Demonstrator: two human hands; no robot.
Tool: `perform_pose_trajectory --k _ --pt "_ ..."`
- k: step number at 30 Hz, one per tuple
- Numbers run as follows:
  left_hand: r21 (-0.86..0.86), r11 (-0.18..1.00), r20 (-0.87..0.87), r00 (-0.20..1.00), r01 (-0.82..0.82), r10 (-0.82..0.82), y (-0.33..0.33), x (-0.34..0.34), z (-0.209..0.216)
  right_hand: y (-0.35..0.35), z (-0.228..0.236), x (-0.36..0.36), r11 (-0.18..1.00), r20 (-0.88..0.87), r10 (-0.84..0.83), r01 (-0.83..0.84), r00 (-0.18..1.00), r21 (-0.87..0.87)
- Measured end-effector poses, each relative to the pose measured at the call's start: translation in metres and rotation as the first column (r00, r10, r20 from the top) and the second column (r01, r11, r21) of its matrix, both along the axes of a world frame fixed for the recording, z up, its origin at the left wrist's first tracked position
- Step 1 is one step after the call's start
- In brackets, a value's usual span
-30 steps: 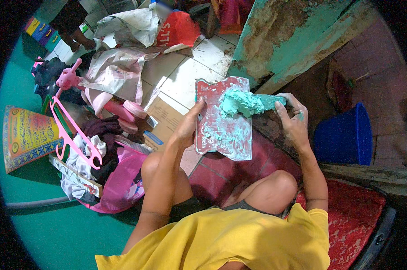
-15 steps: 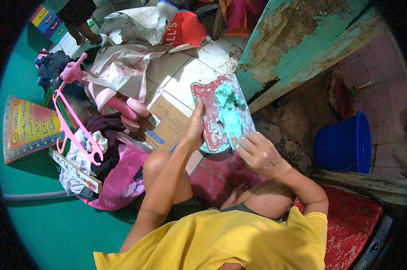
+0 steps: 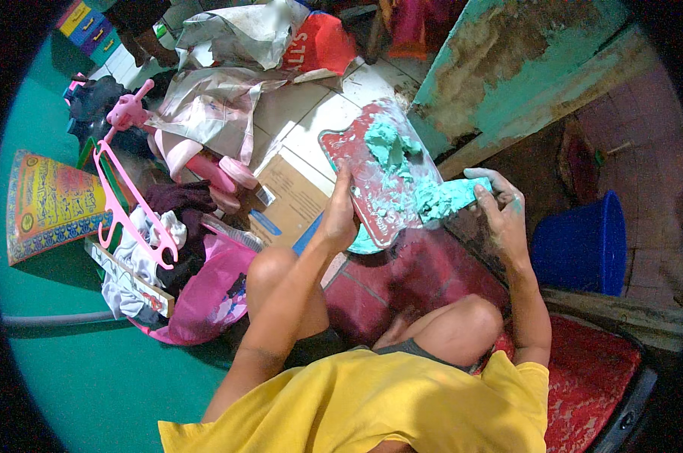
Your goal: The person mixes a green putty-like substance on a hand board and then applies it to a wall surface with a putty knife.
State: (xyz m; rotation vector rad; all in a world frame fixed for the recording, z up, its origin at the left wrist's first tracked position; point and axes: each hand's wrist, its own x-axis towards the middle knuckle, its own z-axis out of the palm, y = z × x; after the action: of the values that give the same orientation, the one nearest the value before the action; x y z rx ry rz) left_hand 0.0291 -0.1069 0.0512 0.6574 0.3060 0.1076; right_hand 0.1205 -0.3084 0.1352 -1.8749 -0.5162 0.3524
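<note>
The right hand (image 3: 505, 214), right of centre, is narrowed, its thumb and fingers pinching the near end of a flat tool (image 3: 471, 187) thickly coated in turquoise paste. The tool's loaded far end meets the right edge of a red board (image 3: 350, 143) in the view; whether the two touch, I cannot tell. The left hand (image 3: 340, 215) is closed around the board's left edge, thumb on the upper face, holding it tilted at the centre of the frame. A mound of turquoise paste (image 3: 386, 143) sits on the board's upper part, with whitish smears spreading around it. Below the board lie maroon tiles (image 3: 386, 291), beside the person's bent knees. Left of the left hand is a flat piece of cardboard (image 3: 290, 189), and farther left a pink basket (image 3: 209, 294) with clothes (image 3: 134, 257) and a pink hanger (image 3: 140, 202). A blue bucket (image 3: 579, 245) stands at the right of the frame, below a peeling turquoise panel (image 3: 500, 68) at upper right. A red mat (image 3: 590, 377) fills the lower right.
</note>
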Motion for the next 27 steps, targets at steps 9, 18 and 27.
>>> perform_pose_trajectory --k 9,18,27 --pt "0.038 0.996 0.099 0.992 -0.08 0.076 -0.004 -0.002 0.002 0.019 -0.029 -0.032 0.986 -0.085 0.009 0.005 0.996 0.165" --pt "0.025 0.992 0.071 0.99 -0.122 0.12 -0.003 -0.003 -0.002 0.008 -0.011 -0.031 0.985 0.104 -0.093 0.076 0.99 0.154" --pt "-0.108 0.982 0.159 0.972 -0.157 0.173 -0.001 -0.005 0.006 0.004 -0.011 -0.024 0.989 0.124 -0.123 0.112 0.985 0.093"
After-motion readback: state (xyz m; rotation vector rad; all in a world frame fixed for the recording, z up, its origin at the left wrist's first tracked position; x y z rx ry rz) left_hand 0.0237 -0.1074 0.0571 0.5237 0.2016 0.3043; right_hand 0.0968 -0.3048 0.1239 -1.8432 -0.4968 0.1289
